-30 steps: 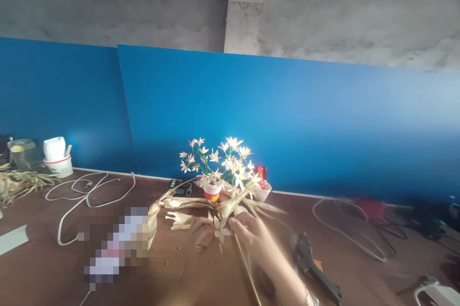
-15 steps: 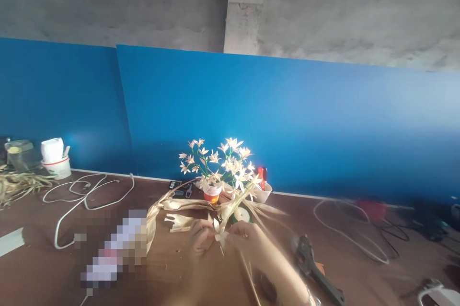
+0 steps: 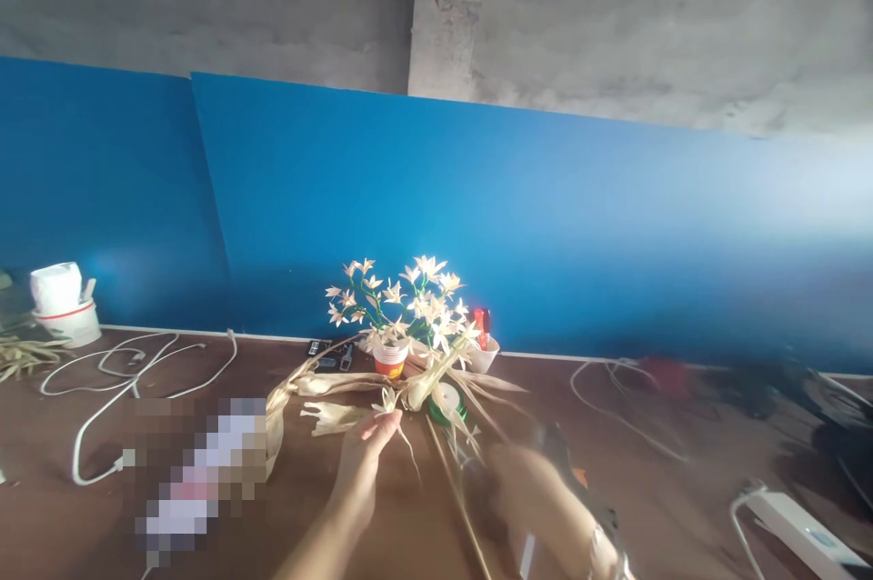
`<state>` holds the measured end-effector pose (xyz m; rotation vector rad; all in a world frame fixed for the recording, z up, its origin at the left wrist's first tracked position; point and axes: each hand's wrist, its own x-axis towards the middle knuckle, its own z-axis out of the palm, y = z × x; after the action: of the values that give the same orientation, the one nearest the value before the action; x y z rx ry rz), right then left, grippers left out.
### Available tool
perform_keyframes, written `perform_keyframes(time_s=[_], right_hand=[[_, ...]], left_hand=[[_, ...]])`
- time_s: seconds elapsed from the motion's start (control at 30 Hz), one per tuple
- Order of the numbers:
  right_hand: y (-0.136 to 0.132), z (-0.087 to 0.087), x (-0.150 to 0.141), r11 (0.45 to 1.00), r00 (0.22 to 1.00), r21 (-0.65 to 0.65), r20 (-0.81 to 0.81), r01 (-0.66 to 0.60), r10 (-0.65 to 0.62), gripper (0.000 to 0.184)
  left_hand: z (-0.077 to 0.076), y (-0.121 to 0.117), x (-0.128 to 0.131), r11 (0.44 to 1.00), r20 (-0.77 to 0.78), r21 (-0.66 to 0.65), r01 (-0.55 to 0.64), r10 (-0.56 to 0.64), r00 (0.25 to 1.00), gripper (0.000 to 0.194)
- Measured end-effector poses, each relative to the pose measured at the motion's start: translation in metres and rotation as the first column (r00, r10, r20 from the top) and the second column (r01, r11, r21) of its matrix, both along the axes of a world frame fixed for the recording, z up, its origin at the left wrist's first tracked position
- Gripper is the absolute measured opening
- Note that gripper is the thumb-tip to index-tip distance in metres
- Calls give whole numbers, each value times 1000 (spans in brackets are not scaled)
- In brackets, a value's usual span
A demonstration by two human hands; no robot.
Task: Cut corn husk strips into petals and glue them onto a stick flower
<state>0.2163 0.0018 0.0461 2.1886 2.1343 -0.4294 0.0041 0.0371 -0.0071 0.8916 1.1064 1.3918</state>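
Head view: left hand (image 3: pixel 368 445) nearly closed, thumb and fingers pinching a pale flower (image 3: pixel 388 402) above the brown table (image 3: pixel 306 516), in front of the flower-filled cup (image 3: pixel 390 365) and to the left of the spool (image 3: pixel 446 399). Right hand (image 3: pixel 524 482) motion-blurred near the dark tool (image 3: pixel 557 449); cannot tell how far its fingers are open or whether they grip anything.

This looked like a small craft workshop in a roughly finished building. Bare grey concrete (image 3: pixel 614 25) rose beyond a blue partition (image 3: pixel 546 225), and the brown desk (image 3: pixel 306 507) in front carried dry papery husks (image 3: pixel 334 383), pale star-shaped flowers (image 3: pixel 433 305) on green stems and a green-rimmed spool (image 3: pixel 446 400), with white cables (image 3: pixel 80 457) trailing across its left side.
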Motion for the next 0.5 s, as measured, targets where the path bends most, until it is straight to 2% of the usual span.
perform_keyframes(time_s=[0.07, 0.17, 0.27, 0.4, 0.5], right_hand=[[-10, -3, -5, 1000, 999, -14, 48, 6, -5, 38], [-14, -4, -11, 1000, 997, -21, 80, 2, 0, 47], [-8, -2, -5, 999, 997, -36, 69, -35, 37, 47], [2, 5, 17, 994, 996, -64, 19, -88, 90, 45], [-1, 12, 34, 987, 991, -93, -16, -135, 134, 45]], left_hand=[[-5, 3, -1, 999, 44, -40, 7, -5, 999, 34], [-7, 3, -1, 998, 77, -58, 4, 1, 997, 35], [-5, 3, -1, 998, 85, -63, 20, -15, 996, 35], [-1, 3, -1, 998, 113, -51, 43, -37, 993, 36], [0, 3, 0, 997, 148, -61, 40, -30, 988, 36]])
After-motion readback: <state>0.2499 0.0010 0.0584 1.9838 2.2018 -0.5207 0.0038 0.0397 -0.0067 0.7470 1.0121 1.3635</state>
